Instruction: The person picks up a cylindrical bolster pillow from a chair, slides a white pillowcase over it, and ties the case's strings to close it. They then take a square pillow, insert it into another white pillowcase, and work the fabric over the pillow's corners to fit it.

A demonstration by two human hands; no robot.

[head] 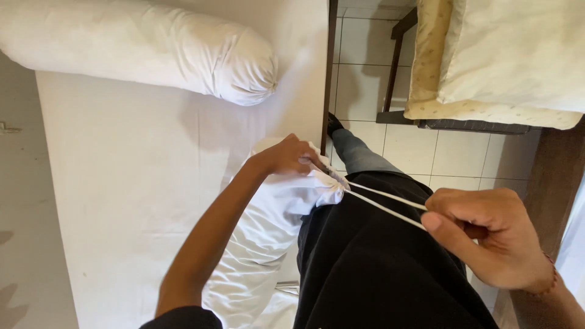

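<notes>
My left hand [286, 157] presses down on the gathered end of a white bolster pillow [262, 237] that lies along the bed's edge beside my leg. Its cover is bunched tight at the mouth [329, 183]. Two white drawstring cords [384, 202] run taut from that mouth to my right hand [487, 234], which pinches them between thumb and fingers, out over my black trousers [378, 268].
A second white bolster [152, 45] lies across the far part of the bed with its white sheet [122, 170]. Past the bed's dark wooden edge [328, 73] is white tiled floor [365, 67] and another bed with a cream mattress [487, 61].
</notes>
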